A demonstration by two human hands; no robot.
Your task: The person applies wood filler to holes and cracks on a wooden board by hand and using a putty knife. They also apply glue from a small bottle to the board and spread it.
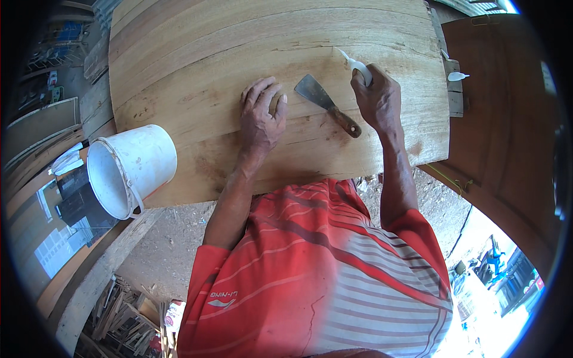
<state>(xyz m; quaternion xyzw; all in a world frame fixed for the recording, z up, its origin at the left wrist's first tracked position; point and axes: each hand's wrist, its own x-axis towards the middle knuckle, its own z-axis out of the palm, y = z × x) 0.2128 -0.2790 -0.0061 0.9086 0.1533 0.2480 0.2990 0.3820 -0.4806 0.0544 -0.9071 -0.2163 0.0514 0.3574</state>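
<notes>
In my right hand (382,102) is a small white squeeze bottle (360,68), gripped with the fingers wrapped round its body. Its thin pointed nozzle slants to the upper left, close to a crack in the wooden board (191,77). Whether the tip touches the wood I cannot tell. My left hand (261,118) lies on the board with its fingers a little bent and apart, holding nothing. Between both hands rests a putty knife (325,101), its grey blade toward the far left and its worn wooden handle toward me.
A white bucket (149,158) lies tipped at the board's left edge. Papers (62,247) and a dark item are beside it. Past the right edge sit a small white nozzle cap (458,76) and a large brown wooden panel (501,107). Wood scraps (125,310) litter the ground at lower left.
</notes>
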